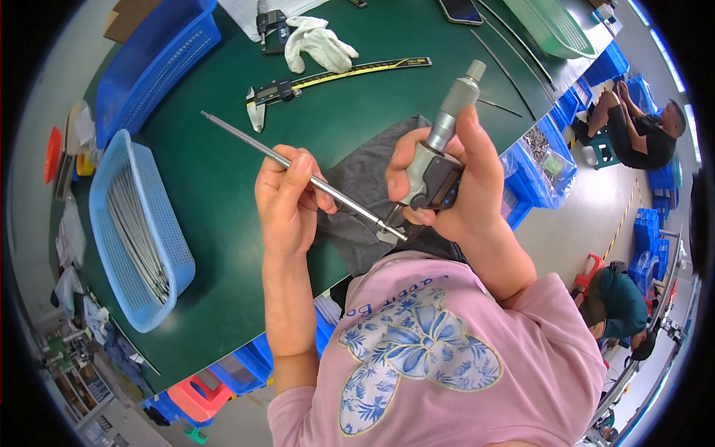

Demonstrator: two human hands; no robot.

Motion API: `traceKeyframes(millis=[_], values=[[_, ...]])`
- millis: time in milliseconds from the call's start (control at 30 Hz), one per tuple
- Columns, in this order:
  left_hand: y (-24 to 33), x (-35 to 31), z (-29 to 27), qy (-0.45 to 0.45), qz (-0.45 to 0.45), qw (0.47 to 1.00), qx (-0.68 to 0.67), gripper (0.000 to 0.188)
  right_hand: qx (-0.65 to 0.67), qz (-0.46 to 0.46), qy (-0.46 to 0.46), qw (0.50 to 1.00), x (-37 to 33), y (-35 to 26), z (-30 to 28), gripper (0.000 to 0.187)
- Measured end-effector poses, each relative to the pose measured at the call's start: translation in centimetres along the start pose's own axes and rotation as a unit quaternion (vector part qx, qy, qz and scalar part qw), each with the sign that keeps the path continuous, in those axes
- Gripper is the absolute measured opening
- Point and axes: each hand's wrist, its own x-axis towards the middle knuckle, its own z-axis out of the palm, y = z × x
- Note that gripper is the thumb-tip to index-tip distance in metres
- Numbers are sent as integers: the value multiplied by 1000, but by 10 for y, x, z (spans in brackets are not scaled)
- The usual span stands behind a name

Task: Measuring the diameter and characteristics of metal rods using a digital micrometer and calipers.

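My left hand (pixel 290 195) is closed around a thin metal rod (pixel 253 140), which slants from upper left down to lower right. In my right hand (pixel 477 171) is a digital micrometer (pixel 432 167), its grey thimble pointing up and away from me. The lower end of the rod lies at the micrometer's jaws; whether both jaw faces touch it is too small to tell. Beneath both hands a dark grey cloth (pixel 365 179) lies over the table's near edge.
On the green table (pixel 216 298) a light blue basket (pixel 141 238) of long rods stands at left, a darker blue basket (pixel 153 71) behind it. Digital calipers (pixel 335 78), a white glove (pixel 316 45) and a phone (pixel 462 10) lie farther back. Two people sit at right.
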Motion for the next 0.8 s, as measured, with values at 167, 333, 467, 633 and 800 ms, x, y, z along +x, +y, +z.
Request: traceKeyframes(millis=[167, 333, 467, 633, 800], values=[[0, -1, -1, -8, 4, 1000, 7, 11, 28, 17, -5, 999, -2, -3, 2, 69], [0, 0, 1, 3, 4, 1000, 23, 13, 22, 23, 19, 999, -1, -1, 3, 66], [-1, 0, -1, -1, 3, 1000, 20, 15, 19, 14, 21, 1000, 0, 2, 2, 64], [0, -1, 0, -2, 5, 1000, 18, 14, 18, 4, 13, 1000, -1, 3, 2, 67], [0, 0, -2, -4, 3, 1000, 8, 14, 24, -19, -16, 999, 0, 6, 2, 61]])
